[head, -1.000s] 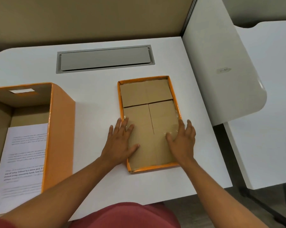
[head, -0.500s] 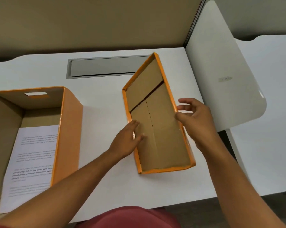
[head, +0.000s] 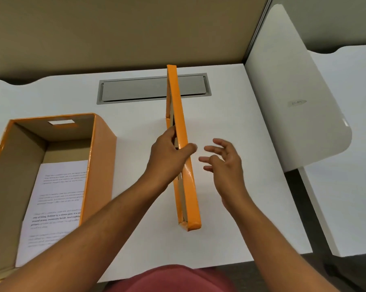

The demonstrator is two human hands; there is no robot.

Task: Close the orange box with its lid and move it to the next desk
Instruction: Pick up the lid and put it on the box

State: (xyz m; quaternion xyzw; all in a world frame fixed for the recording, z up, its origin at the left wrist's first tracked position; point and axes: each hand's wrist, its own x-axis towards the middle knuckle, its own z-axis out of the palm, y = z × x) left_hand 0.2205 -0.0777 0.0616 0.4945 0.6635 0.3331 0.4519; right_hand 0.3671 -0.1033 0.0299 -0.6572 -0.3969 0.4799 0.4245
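The orange box [head: 99, 157] stands open at the left of the white desk [head: 230, 123], with a printed sheet [head: 57, 197] lying inside on its bottom. Its orange lid [head: 183, 131] stands on edge in the desk's middle, seen almost edge-on, its brown inside turned left. My left hand [head: 167, 152] is shut on the lid's upper rim, thumb over the orange side. Just right of the lid, my right hand [head: 224, 161] hovers with fingers spread, not touching it.
A grey cable hatch [head: 135, 89] is set into the desk behind the lid. A white divider panel [head: 293, 102] stands along the desk's right edge. Beyond it lies the neighbouring white desk [head: 346, 165]. A tan partition wall [head: 135, 28] closes the back.
The lid lay flat with both hands on it, then its right side rose. Now it stands on edge, my left hand gripping it and my right hand released.
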